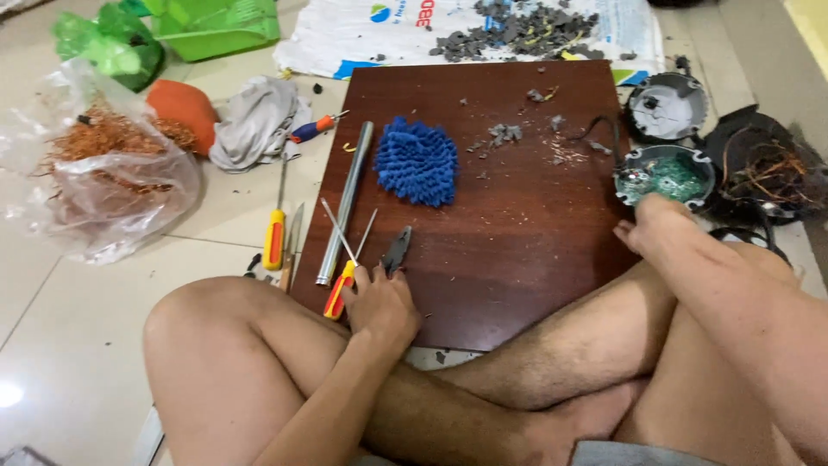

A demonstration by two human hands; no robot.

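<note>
I sit cross-legged behind a dark brown wooden board (517, 233) on the floor. My left hand (379, 302) rests at the board's near left edge, fingers closed around the handles of grey pliers (397, 250). A red and yellow handled screwdriver (338, 289) lies touching that hand. My right hand (651, 226) reaches to the board's right edge and touches a round black housing holding a green circuit board (666, 173); how the fingers grip is hidden. A blue fluffy mitt (418, 161) and a long grey metal rod (345, 203) lie on the board.
Left of the board lie a yellow-handled screwdriver (274, 235), a grey rag (254, 121), an orange object (183, 108) and a clear bag of copper wire (103, 164). A white sack with grey scraps (509, 34) lies behind. More round black housings (666, 105) and copper wire coils (763, 168) sit at right.
</note>
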